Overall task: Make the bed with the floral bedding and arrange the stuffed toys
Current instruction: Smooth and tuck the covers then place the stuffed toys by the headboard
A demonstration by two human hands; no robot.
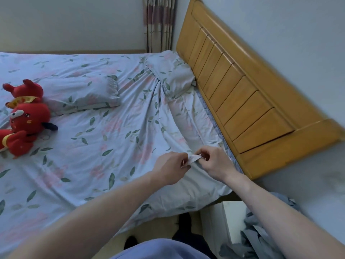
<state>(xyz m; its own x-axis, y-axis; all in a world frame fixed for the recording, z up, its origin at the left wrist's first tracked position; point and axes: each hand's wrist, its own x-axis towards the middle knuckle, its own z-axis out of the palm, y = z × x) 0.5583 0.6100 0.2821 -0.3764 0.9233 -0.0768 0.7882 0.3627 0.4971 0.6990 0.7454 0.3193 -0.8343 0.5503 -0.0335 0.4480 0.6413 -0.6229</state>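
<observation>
Pinching a small fold of the floral sheet (104,131), both hands meet close to the headboard (240,90), near its lower end. Left hand (170,168) is closed, fingers curled on the fabric bit; right hand (214,162) is closed too, thumb and fingers gripping the same fold from the headboard side. Hands almost touching each other, the pale scrap of cloth between them. Creases fan out across the sheet from the pinch toward the pillow (171,77) that lies against the headboard's far end. Second pillow (82,94) lies flat farther out from the headboard, toward the middle of the bed, same floral print. Red stuffed toys (24,116) lie well away from the headboard, just beside the second pillow, one partly on top of the other, tipped over; a dark horn sticks out of the nearer one. Mattress edge shows as a strip right along the headboard base. Curtain (160,23) hangs past the headboard's far end. Grey clothes (261,236) piled on the floor below the headboard's near end, beside a white box (231,219).
</observation>
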